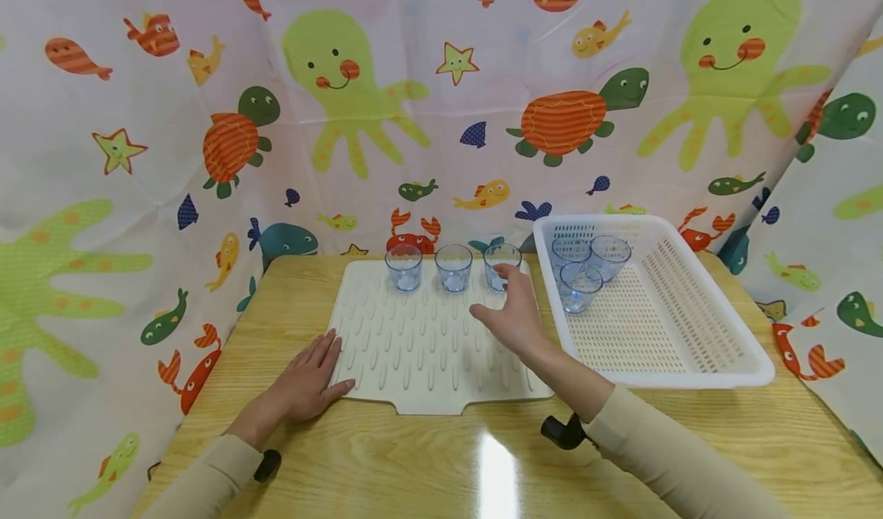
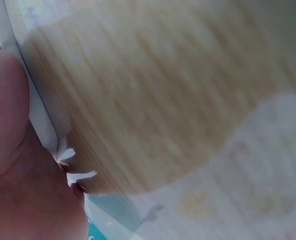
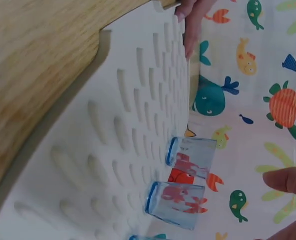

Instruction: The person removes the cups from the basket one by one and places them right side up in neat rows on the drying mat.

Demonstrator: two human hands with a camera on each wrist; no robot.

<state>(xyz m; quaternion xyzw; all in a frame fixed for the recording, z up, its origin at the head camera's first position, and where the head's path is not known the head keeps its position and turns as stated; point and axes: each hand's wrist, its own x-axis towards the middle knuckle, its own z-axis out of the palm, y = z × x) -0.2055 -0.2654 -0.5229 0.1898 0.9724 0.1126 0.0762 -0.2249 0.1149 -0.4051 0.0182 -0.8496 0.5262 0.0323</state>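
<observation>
- I see the right hand (image 1: 512, 316), thumb and fingers apart, near a translucent blue tapered tumbler (image 1: 501, 255).
- Left hand (image 1: 312, 379), fingers nearly together, touches a cream oval-textured rectangular board (image 1: 421, 354).

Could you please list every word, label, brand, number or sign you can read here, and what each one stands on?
There are none that I can read in any view.
The printed curtain shows only sea-creature pictures.
I can make out no lettering on the clear blue tumblers, the cream drainage mat or the white plastic basket.
</observation>
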